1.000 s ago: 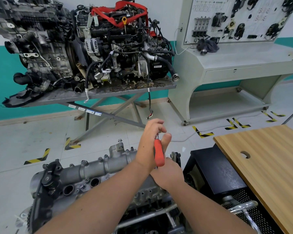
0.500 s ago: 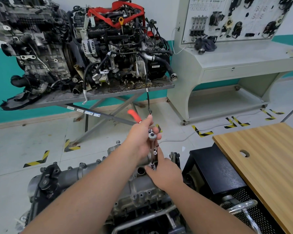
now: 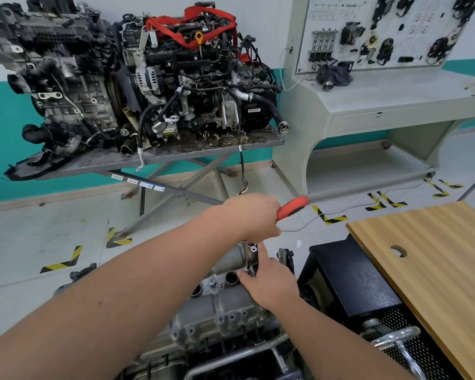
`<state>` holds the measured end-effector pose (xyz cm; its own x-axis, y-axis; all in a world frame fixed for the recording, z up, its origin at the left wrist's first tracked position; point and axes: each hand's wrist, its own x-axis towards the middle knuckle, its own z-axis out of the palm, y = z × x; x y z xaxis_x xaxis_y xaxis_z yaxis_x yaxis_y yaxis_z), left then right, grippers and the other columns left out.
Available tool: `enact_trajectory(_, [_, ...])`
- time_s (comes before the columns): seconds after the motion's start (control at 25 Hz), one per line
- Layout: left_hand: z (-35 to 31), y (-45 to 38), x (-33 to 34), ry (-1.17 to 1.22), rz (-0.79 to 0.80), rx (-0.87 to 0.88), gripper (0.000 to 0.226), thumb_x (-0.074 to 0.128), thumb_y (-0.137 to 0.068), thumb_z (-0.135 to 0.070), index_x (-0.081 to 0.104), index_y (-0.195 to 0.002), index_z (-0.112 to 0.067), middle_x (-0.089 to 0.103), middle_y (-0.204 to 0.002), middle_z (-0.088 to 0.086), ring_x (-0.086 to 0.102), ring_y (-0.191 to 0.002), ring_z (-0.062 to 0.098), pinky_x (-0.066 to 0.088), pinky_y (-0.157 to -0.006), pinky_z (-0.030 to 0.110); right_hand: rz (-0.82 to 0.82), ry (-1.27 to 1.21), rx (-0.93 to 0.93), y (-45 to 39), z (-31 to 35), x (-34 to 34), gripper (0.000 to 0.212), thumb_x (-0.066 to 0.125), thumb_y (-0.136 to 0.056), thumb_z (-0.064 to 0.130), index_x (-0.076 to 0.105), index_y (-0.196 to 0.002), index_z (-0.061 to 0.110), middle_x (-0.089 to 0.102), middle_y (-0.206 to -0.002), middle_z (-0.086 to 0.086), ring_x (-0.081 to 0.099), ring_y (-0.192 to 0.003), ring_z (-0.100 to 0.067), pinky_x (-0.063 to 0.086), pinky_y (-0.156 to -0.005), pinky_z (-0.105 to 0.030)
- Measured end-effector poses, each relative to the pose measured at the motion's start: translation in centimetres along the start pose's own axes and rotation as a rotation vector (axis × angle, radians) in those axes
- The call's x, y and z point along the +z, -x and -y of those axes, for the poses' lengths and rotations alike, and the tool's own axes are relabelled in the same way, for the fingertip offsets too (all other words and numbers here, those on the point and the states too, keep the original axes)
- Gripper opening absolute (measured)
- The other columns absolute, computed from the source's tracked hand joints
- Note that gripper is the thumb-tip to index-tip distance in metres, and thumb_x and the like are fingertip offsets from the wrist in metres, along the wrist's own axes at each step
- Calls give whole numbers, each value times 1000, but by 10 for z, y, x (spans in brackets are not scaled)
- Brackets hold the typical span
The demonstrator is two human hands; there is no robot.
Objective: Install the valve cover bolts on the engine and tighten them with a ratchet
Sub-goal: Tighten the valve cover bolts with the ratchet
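Note:
A grey valve cover (image 3: 220,308) tops the engine below me at bottom centre, with several bolts and round holes along it. My left hand (image 3: 254,215) grips a ratchet by its red handle (image 3: 294,205), which sticks out to the right. From the ratchet head a steel extension bar (image 3: 250,259) runs straight down to the cover's far end. My right hand (image 3: 272,283) pinches the lower end of that bar against the cover. The bolt under the socket is hidden by my fingers.
A black perforated cabinet (image 3: 362,283) and a wooden tabletop (image 3: 433,259) stand close on the right. Two engines sit on a grey scissor stand (image 3: 176,152) across the floor. A pale training console (image 3: 381,100) stands at the back right.
The ratchet handle has swung from pointing toward me, round past the left, to pointing right. My right hand has stayed on the extension bar at the cover.

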<state>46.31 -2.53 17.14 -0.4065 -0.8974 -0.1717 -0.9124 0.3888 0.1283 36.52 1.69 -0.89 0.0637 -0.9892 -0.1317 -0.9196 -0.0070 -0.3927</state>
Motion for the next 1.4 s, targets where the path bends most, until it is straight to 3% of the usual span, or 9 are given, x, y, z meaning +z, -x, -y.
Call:
enact_trajectory(0.16, [0, -5, 3, -332, -295, 47, 30, 49, -97, -52, 52, -84, -25, 47, -68, -2, 53, -65, 26, 27, -52, 28, -7, 2, 4, -1, 1, -1, 92, 38, -82, 75, -8, -153, 40, 50, -90, 3, 53, -75, -19, 38, -55, -32])
enact_trajectory(0.24, [12, -5, 13, -366, -449, 203, 36, 44, -99, -50, 46, -76, -23, 52, -67, -3, 58, -65, 27, 27, -56, 29, -4, 0, 14, -1, 1, -1, 91, 39, -82, 74, -7, -153, 41, 51, -90, 4, 53, -76, -19, 38, -57, -32])
enact_trajectory(0.4, [22, 8, 52, -42, -1016, 387, 54, 55, -91, -52, 50, -54, -13, 50, -54, 0, 46, -48, 23, 31, -45, 27, -40, 24, 1, 0, 2, -1, 86, 39, -82, 73, 4, -151, 36, 52, -84, 5, 53, -70, -16, 32, -48, -28])
enact_trajectory(0.52, [21, 3, 69, 128, -1131, 376, 58, 62, -81, -62, 51, -56, -11, 51, -64, 1, 44, -62, 19, 37, -61, 24, -71, 24, -12, -2, 1, 2, 76, 42, -84, 71, 21, -144, 31, 52, -82, 7, 51, -65, -14, 28, -46, -27])
enact_trajectory(0.72, [0, 12, 97, 821, -983, 272, 47, 51, -96, -47, 56, -81, -3, 54, -109, 8, 50, -115, 20, 36, -100, 24, -88, -3, -47, -4, 3, 6, 60, 22, -74, 64, 45, -116, 28, 56, -75, 6, 55, -63, -14, 50, -56, -33])
enact_trajectory(0.92, [-21, 15, 103, 1151, -1039, 149, 34, 42, -101, -39, 63, -100, -13, 57, -125, -2, 54, -123, 17, 42, -101, 23, -84, 138, -102, -9, -4, 10, 66, 15, -73, 48, 47, -124, 21, 52, -82, 4, 53, -68, -18, 46, -61, -32])
enact_trajectory(1.04, [-22, 13, 95, 1509, -1075, -77, 37, 41, -100, -40, 63, -107, -11, 66, -120, -5, 61, -116, 13, 47, -96, 25, -47, 109, -63, -7, -4, 10, 81, 15, -71, 55, 22, -146, 26, 45, -86, 2, 46, -72, -22, 40, -61, -34])
enact_trajectory(1.16, [-19, 10, 81, 2097, -836, -232, 29, 44, -103, -42, 55, -109, -16, 75, -103, 8, 70, -95, 24, 52, -83, 30, -40, 50, -55, -5, -1, 6, 97, 6, -58, 66, -4, -150, 36, 47, -89, 0, 47, -73, -24, 36, -60, -35])
enact_trajectory(1.4, [-2, 8, 57, 2098, -439, -510, 38, 55, -97, -51, 56, -103, -13, 67, -61, 4, 60, -46, 19, 46, -45, 23, -79, -23, -23, -3, 0, 4, 88, 29, -75, 77, 3, -150, 41, 55, -87, 0, 58, -77, -24, 40, -60, -34])
